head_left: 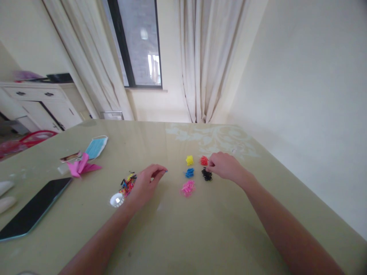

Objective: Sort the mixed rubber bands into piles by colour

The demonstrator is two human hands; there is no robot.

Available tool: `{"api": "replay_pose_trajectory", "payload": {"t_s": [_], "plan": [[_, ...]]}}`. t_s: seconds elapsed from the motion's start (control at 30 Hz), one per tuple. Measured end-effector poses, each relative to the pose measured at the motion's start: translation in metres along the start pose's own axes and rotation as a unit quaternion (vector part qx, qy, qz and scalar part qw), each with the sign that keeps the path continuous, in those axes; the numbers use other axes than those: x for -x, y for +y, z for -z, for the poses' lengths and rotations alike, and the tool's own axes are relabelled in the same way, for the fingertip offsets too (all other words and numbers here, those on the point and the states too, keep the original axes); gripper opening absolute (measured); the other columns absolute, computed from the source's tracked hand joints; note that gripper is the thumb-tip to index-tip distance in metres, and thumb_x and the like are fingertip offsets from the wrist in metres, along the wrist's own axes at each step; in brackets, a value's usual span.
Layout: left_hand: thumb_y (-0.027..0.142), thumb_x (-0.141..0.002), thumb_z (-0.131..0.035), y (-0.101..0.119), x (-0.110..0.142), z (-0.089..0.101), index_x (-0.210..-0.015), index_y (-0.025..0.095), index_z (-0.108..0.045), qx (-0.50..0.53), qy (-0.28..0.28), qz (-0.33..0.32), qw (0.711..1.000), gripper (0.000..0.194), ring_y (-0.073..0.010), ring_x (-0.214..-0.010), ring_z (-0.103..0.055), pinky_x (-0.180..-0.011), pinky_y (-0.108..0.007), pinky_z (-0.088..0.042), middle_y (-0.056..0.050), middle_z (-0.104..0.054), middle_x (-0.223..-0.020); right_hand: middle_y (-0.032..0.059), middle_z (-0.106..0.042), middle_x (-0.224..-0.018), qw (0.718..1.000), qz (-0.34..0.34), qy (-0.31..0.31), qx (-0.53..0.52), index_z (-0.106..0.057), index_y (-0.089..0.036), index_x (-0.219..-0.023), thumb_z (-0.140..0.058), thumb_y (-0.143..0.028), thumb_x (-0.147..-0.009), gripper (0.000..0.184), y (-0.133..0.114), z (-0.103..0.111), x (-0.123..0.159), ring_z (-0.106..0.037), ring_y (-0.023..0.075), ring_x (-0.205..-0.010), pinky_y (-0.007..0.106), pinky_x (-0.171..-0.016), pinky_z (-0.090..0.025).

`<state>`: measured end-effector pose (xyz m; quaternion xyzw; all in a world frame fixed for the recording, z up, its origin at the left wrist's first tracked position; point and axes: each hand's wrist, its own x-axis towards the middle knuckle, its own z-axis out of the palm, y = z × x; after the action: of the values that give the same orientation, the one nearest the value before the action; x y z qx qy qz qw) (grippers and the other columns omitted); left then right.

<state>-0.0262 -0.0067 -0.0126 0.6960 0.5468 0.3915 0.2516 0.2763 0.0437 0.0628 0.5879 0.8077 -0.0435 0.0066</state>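
Note:
My left hand (147,182) is pinched, and a tiny blue speck that looks like a rubber band (166,171) shows at its fingertips. Beside and partly behind this hand lies a mixed-colour pile of small rubber bands (127,185), touching a clear, shiny round container (117,199). My right hand (223,165) is closed, fingertips down, between the red pile (204,160) and the black pile (207,174); what it holds, if anything, is hidden. To their left are a yellow pile (189,160), a blue pile (189,173) and a pink pile (188,188).
On the left of the table (172,236) lie a dark-screened tablet or phone (36,206), a pink folded-paper shape (82,167), a blue face mask (96,148) and a small printed card (70,157). White rounded objects (6,196) sit at the left edge. A wall (312,114) borders the right.

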Motion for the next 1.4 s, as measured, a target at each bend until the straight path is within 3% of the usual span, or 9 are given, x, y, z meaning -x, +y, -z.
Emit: {"api": "replay_pose_trajectory", "payload": {"t_s": [0.27,0.37,0.53,0.7,0.8,0.9,1.1,1.23,1.4], "plan": [[0.050,-0.084,-0.071,0.016,0.002,-0.004,-0.088,0.017,-0.074,0.181,-0.058,0.056,0.980,0.033,-0.0166,-0.071,-0.064,-0.069,-0.028,-0.051,-0.003,-0.071,-0.075,0.0063,-0.073,-0.096,0.966,0.215,0.089,-0.117,-0.079,-0.019,-0.100,-0.074,-0.038,-0.093,0.020,-0.060,-0.005,0.018,-0.066,0.0185,-0.084,0.029,-0.074,-0.043],[0.051,-0.083,-0.071,0.022,0.003,-0.004,-0.088,0.018,-0.074,0.201,-0.073,0.053,0.976,0.034,-0.0162,-0.070,-0.063,-0.068,-0.028,-0.052,-0.002,-0.070,-0.072,0.0075,-0.072,-0.100,0.958,0.237,0.124,-0.102,-0.078,-0.018,-0.110,-0.071,-0.041,-0.095,0.028,-0.072,-0.016,0.018,-0.066,0.0196,-0.087,0.030,-0.076,-0.044],[0.052,-0.083,-0.073,0.025,0.004,-0.007,-0.087,0.017,-0.074,0.222,-0.098,0.061,0.968,0.035,-0.0160,-0.070,-0.064,-0.070,-0.029,-0.052,-0.002,-0.071,-0.073,0.0041,-0.072,-0.089,0.948,0.256,0.146,-0.120,-0.079,-0.019,-0.097,-0.066,-0.030,-0.100,0.017,-0.075,-0.028,0.017,-0.063,0.0158,-0.079,0.029,-0.074,-0.041],[0.054,-0.088,-0.067,0.025,0.004,-0.007,-0.090,0.017,-0.074,0.215,-0.110,0.060,0.969,0.038,-0.0177,-0.075,-0.066,-0.074,-0.030,-0.053,-0.004,-0.072,-0.077,0.0030,-0.069,-0.084,0.941,0.247,0.143,-0.181,-0.078,-0.018,-0.091,-0.069,-0.022,-0.096,0.011,-0.074,-0.017,0.020,-0.061,0.0148,-0.076,0.027,-0.071,-0.041],[0.051,-0.093,-0.060,0.018,0.002,-0.003,-0.095,0.018,-0.074,0.142,-0.068,0.047,0.986,0.035,-0.0203,-0.081,-0.067,-0.077,-0.032,-0.054,-0.005,-0.074,-0.084,0.0017,-0.068,-0.080,0.928,0.223,0.145,-0.262,-0.077,-0.018,-0.089,-0.070,-0.021,-0.094,0.010,-0.067,0.000,0.025,-0.060,0.0134,-0.073,0.026,-0.070,-0.042],[0.037,-0.097,-0.055,0.005,0.001,0.003,-0.100,0.020,-0.073,-0.063,0.008,0.003,0.998,0.025,-0.0252,-0.096,-0.067,-0.090,-0.038,-0.052,-0.009,-0.074,-0.100,0.0011,-0.068,-0.077,0.906,0.208,0.176,-0.325,-0.077,-0.018,-0.086,-0.069,-0.023,-0.094,0.012,-0.059,0.020,0.033,-0.058,0.0125,-0.069,0.026,-0.066,-0.043],[0.031,-0.100,-0.050,-0.009,0.008,0.008,-0.121,0.018,-0.069,-0.432,-0.011,0.066,0.899,0.031,-0.0369,-0.117,-0.058,-0.097,-0.049,-0.048,-0.017,-0.064,-0.128,0.0007,-0.068,-0.076,0.893,0.194,0.216,-0.343,-0.076,-0.019,-0.084,-0.066,-0.023,-0.095,0.015,-0.056,0.049,0.057,-0.057,0.0128,-0.068,0.027,-0.062,-0.041],[0.026,-0.103,-0.041,-0.010,0.007,0.007,-0.115,0.015,-0.068,-0.478,-0.054,0.075,0.874,0.032,-0.0331,-0.110,-0.061,-0.093,-0.045,-0.048,-0.017,-0.065,-0.121,-0.0004,-0.067,-0.076,0.890,0.202,0.224,-0.341,-0.076,-0.020,-0.085,-0.066,-0.023,-0.096,0.016,-0.058,0.056,0.069,-0.054,0.0115,-0.067,0.027,-0.062,-0.041],[0.017,-0.102,-0.040,-0.013,0.003,0.008,-0.112,0.015,-0.069,-0.437,-0.064,0.052,0.896,0.031,-0.0268,-0.108,-0.063,-0.096,-0.038,-0.046,-0.014,-0.066,-0.113,-0.0013,-0.064,-0.075,0.889,0.207,0.224,-0.342,-0.076,-0.020,-0.087,-0.065,-0.025,-0.098,0.016,-0.059,0.056,0.074,-0.053,0.0108,-0.067,0.026,-0.061,-0.041]]}}
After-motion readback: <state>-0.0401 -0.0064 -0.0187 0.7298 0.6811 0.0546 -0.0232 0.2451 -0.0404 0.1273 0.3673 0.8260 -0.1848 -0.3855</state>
